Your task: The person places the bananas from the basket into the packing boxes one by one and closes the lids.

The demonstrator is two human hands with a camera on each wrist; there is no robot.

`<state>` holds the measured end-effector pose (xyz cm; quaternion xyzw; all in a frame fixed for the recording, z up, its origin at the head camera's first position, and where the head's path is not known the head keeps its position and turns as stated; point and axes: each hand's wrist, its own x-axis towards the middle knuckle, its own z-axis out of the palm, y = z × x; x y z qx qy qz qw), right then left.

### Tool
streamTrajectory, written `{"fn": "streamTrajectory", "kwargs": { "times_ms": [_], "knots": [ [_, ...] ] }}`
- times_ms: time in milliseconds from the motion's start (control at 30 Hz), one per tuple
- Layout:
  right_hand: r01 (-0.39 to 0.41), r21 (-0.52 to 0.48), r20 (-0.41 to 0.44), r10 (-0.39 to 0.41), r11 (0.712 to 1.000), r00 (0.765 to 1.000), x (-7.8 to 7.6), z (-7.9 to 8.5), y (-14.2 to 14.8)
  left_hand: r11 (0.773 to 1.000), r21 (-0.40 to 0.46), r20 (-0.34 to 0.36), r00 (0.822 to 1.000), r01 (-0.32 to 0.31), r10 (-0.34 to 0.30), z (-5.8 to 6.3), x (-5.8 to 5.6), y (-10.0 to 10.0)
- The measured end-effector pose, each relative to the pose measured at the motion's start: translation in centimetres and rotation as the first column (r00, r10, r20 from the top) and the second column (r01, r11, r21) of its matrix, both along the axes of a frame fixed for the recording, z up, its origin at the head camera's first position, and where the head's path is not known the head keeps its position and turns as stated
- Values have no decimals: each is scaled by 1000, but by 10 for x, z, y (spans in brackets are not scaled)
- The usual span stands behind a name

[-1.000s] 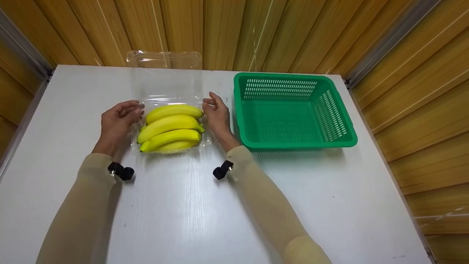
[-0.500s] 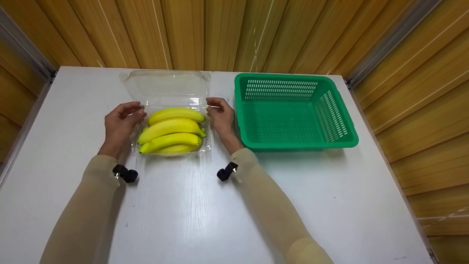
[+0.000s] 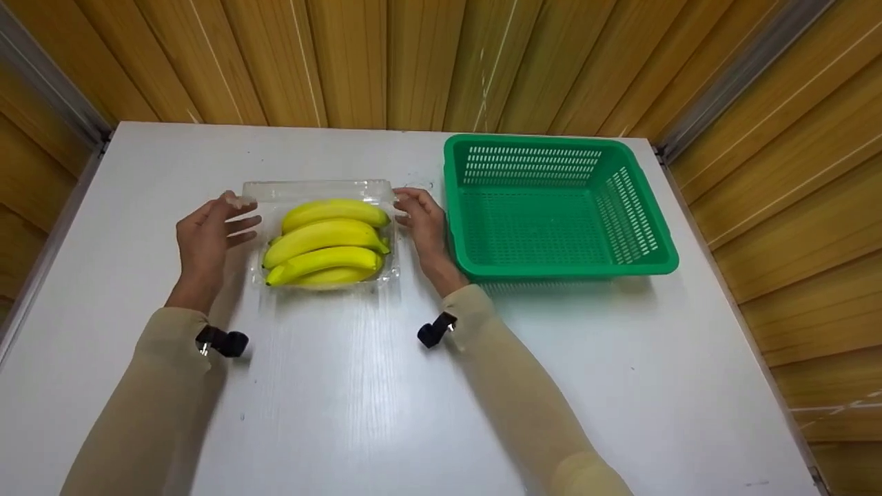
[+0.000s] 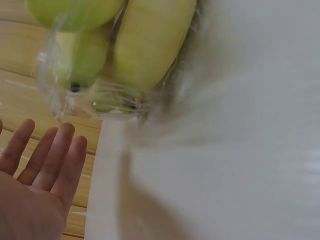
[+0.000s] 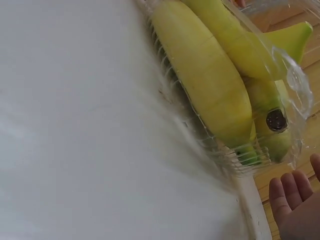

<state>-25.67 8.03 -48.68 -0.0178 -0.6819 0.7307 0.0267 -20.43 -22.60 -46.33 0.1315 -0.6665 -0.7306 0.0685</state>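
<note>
A clear plastic clamshell box [image 3: 391,272] lies on the table with several yellow bananas [image 3: 324,238] in its base. Its lid [image 3: 317,189] is hinged at the far side and looks strongly foreshortened in the head view. To the left, my left hand [image 3: 203,241] has its fingers spread, with the upper fingertips by the lid's left corner. Four straight fingers [image 4: 47,160] show below the box in the left wrist view. Beside the right corner, my right hand [image 3: 424,224] has extended fingers; whether they touch the plastic is unclear. Both thumbs are hard to make out.
A green perforated plastic basket [image 3: 561,271] stands close to my right hand, with nothing seen inside it. Yellow wood-look panels [image 3: 344,62] rise behind the white table [image 3: 331,399] and along its right side.
The lid has swung from standing tall at the back to a low strip near the far bananas. My left hand has turned and spread its fingers; my right hand has shifted slightly right.
</note>
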Motion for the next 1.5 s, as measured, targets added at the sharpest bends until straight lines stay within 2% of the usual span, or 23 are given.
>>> {"fn": "streamTrajectory", "kwargs": {
  "times_ms": [167,267,367,467,633,767,933,1133,1333,1500],
  "knots": [
    [-86,3,17,86,996,996,13,0,4,992,-123,44,999,-1,6,6,16,5],
    [-176,5,20,176,984,984,22,2,8,994,-113,51,999,9,-4,7,25,5],
    [-267,-11,40,267,964,963,32,4,12,995,-95,57,998,23,-18,6,33,4],
    [-311,1,58,310,951,949,41,6,16,992,-119,61,997,44,-36,3,40,4],
    [-327,50,36,326,944,945,54,6,24,969,-235,69,996,78,-64,-1,51,5],
    [-344,53,23,343,938,939,61,1,29,954,-281,91,993,102,-79,-4,58,7],
    [-320,38,58,317,947,947,69,-1,31,948,-292,113,989,127,-98,-5,64,7],
    [-284,16,149,278,959,949,76,-2,31,944,-305,137,987,125,-86,-6,69,8],
    [-264,-40,208,267,964,941,81,-1,33,944,-299,185,979,142,-88,-5,69,7],
    [-285,-85,238,298,955,925,85,1,32,956,-236,241,963,177,-119,-5,68,6]
  ]
}}
